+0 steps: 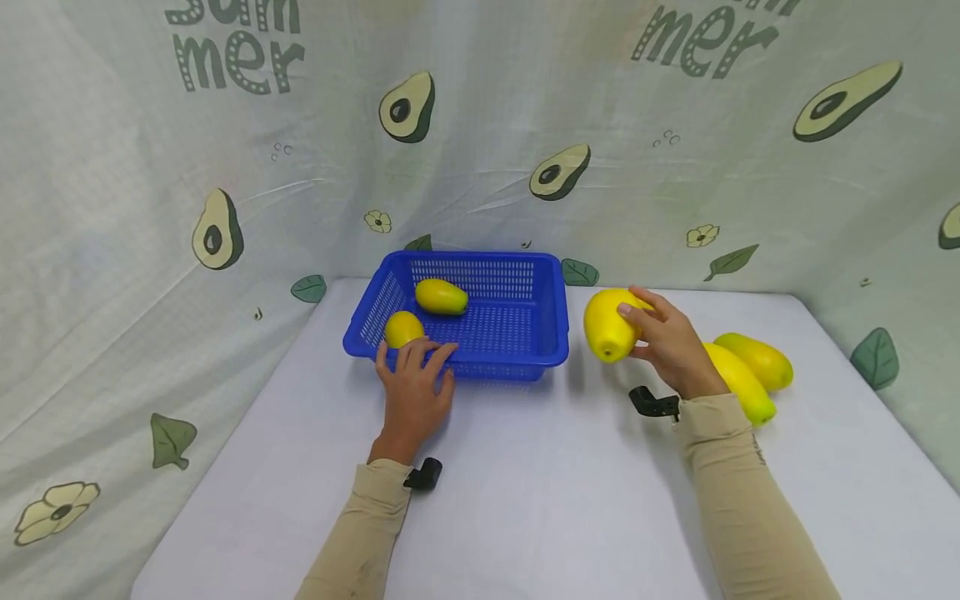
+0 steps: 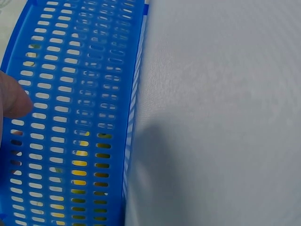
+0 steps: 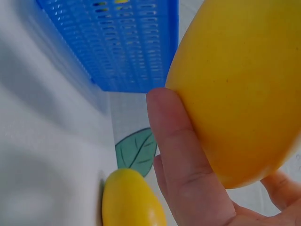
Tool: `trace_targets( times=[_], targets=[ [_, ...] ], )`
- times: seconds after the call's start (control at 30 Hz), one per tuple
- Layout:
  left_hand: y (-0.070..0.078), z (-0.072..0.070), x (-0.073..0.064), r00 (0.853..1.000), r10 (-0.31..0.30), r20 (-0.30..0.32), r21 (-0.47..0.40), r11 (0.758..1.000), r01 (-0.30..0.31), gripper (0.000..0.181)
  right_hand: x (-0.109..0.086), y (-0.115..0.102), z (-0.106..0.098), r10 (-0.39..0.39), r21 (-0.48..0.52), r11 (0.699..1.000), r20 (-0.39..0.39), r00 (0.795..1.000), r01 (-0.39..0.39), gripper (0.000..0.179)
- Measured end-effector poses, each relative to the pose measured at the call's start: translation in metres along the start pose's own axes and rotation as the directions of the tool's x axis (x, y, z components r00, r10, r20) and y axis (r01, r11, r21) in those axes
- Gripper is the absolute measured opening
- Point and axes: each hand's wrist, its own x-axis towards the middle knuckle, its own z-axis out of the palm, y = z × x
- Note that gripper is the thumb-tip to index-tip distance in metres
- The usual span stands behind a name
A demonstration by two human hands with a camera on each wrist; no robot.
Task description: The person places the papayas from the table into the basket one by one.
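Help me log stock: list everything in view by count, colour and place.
table: 1, white, centre
backdrop: 1, pale, behind table
basket: 1, blue, far part of table
fruits in basket: 2, yellow, left side
held fruit: 1, yellow, right of basket
loose fruits: 2, yellow, table's right side
printed avocados: 5, green-cream, backdrop
printed leaves: 6, green, backdrop
printed flowers: 3, cream, backdrop
lettering: 2 pieces, grey-green, backdrop top
small prints: several, grey-green, backdrop
wrist devices: 2, black, wrists
sleeves: 2, beige, both arms
left grip: 1, bare, basket's near rim
right grip: 1, bare, around held fruit
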Motion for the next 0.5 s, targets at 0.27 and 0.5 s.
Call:
trace_targets(
  times=[0.27, 0.5],
  targets=[
    [-0.001, -0.002, 0.000, 1.000, -0.009, 0.011, 0.021, 1.000, 0.009, 0.033, 0.000, -0.007, 0.015, -0.028, 0.042, 0.999, 0.043, 0.999, 0.026, 0.083],
    [0.000, -0.001, 0.000, 1.000, -0.002, 0.004, 0.014, 1.000, 0.002, 0.033, -0.001, -0.008, 0.024, -0.066, 0.089, 0.994, 0.111, 0.992, 0.056, 0.080]
  ],
)
